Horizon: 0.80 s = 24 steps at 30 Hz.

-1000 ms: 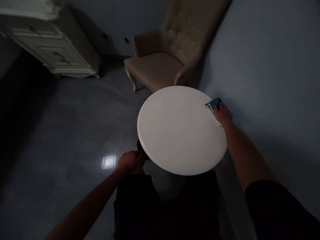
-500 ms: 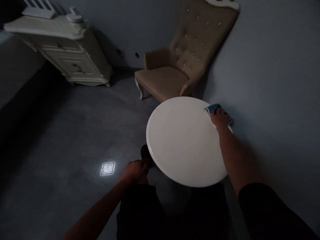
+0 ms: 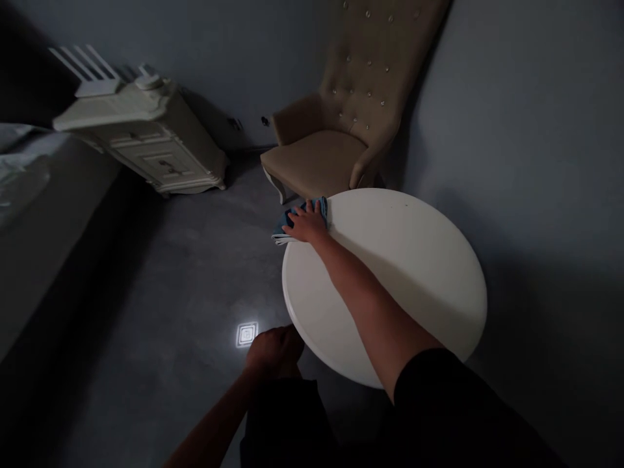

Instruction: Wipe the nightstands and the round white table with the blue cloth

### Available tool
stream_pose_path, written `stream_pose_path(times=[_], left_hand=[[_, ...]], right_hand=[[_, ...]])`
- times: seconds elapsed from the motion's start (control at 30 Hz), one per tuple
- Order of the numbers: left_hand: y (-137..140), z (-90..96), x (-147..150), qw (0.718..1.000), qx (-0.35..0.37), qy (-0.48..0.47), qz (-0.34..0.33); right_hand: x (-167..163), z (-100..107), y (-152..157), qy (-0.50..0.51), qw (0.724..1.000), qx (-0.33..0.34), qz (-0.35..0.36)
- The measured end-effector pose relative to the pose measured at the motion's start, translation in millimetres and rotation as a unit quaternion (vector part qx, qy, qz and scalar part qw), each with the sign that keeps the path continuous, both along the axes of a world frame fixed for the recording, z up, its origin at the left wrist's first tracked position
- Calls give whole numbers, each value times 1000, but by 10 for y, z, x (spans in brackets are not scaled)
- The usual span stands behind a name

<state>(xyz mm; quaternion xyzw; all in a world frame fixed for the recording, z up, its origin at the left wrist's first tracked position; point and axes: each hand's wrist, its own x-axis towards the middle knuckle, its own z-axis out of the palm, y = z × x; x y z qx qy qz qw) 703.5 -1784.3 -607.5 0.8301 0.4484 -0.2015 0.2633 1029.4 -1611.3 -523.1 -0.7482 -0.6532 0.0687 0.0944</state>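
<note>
A round white table point(image 3: 409, 260) stands in front of me in a dim room. My right hand point(image 3: 308, 223) reaches across it to the far left rim and presses flat on a folded blue cloth point(image 3: 285, 227), which hangs partly over the edge. My left hand point(image 3: 273, 351) rests low on my thigh beside the table's near left rim, fingers curled with nothing in them.
A beige tufted armchair point(image 3: 341, 123) sits just behind the table against the grey wall point(image 3: 526, 117). A cream cabinet point(image 3: 146, 143) stands at the back left. A bed edge point(image 3: 29, 195) runs along the left. A bright light reflection point(image 3: 246, 334) shows on the grey floor.
My right hand has swept the blue cloth from the table's far right rim across to its far left rim. The view has shifted leftward. My left hand stays on my thigh.
</note>
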Motion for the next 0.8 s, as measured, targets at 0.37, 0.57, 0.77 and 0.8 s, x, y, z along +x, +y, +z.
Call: stream_pose_path(times=[0.37, 0.57, 0.77, 0.8], left_hand=[[-94, -18, 35, 999, 19, 30, 12], [-74, -80, -64, 999, 23, -12, -20], [-78, -66, -157, 999, 27, -20, -24], [-81, -61, -166, 999, 29, -16, -24]], right_hand=[[2335, 195, -1799, -62, 958, -61, -273], [2993, 85, -3388, -27, 914, -58, -400], [2689, 24, -3479, -57, 883, -63, -461], [2579, 24, -3336, -71, 885, -62, -456]])
